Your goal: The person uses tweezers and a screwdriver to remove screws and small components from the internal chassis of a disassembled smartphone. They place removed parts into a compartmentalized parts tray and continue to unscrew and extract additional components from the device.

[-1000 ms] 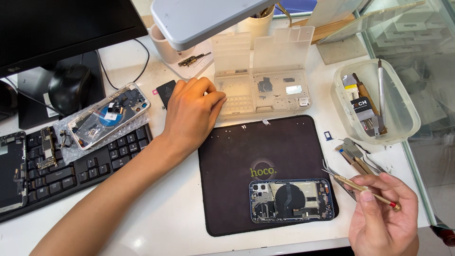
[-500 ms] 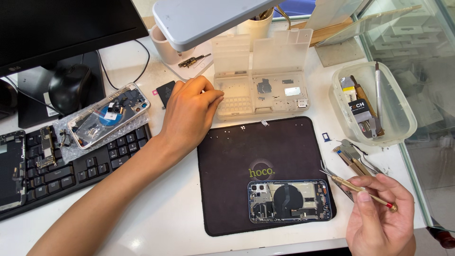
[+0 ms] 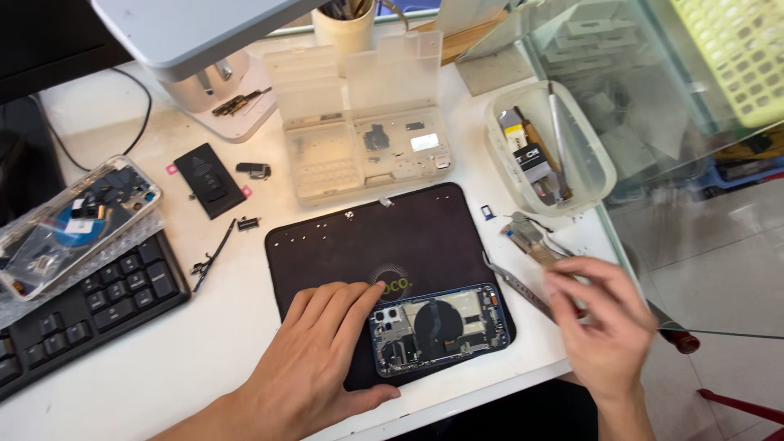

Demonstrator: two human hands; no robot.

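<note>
Fingers (image 3: 343, 306) spread flat, steadying opened phone (image 3: 439, 328).

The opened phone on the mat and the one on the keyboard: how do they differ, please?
The phone on the mat lies bare, steadied by the left hand; the phone on the keyboard sits wrapped in clear plastic, untouched. The mat's is blue-framed and nearly level; the other lies tilted. Both show exposed insides.

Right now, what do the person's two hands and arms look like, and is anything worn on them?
Both are bare: the left hand and right hand show no gloves, rings or watch. No sleeves reach the visible forearms. The right hand is blurred, so small details cannot be told.
</note>
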